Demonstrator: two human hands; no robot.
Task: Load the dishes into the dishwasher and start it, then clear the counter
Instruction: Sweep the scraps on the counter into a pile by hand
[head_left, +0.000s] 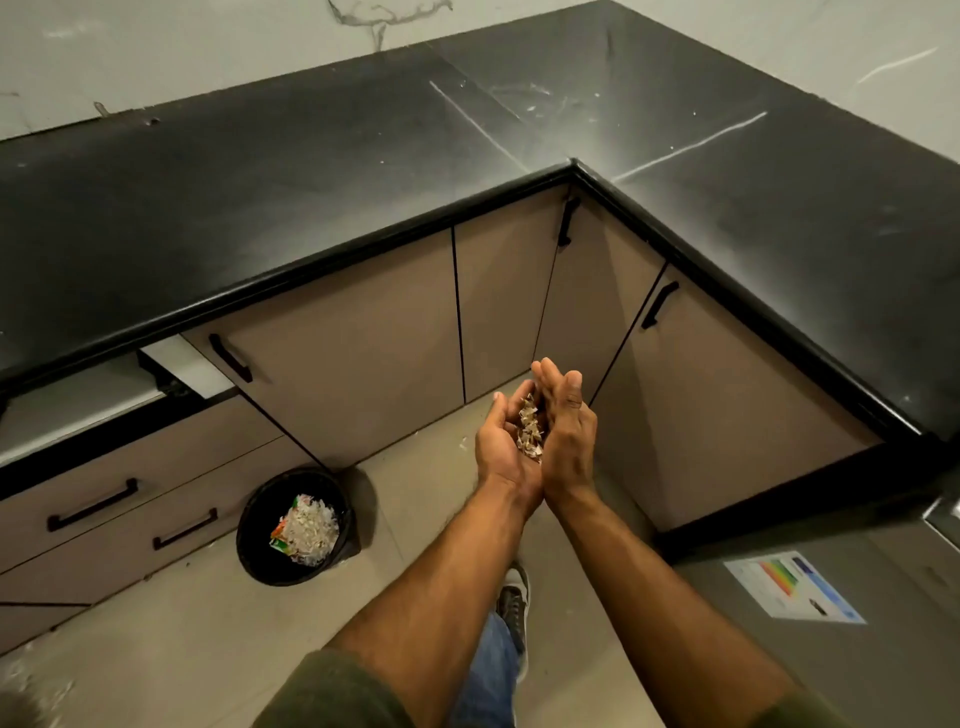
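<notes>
My left hand (500, 444) and my right hand (567, 428) are pressed together side by side, palms up, forming a cup over the floor in front of the corner cabinets. A small heap of pale, flaky scraps (531, 432) lies in the hollow between the two palms. Down to the left, a black round bin (260, 525) stands on the floor against the drawers, holding similar pale scraps and a coloured wrapper. The black L-shaped countertop (311, 171) shows only faint white smears and scratches.
Beige cabinet doors with black handles (358, 364) line the corner. At the left a light grey panel (78, 402) juts out under the counter. A grey appliance with an energy label (795, 587) stands at the lower right. My shoe (514, 592) is on the tiled floor.
</notes>
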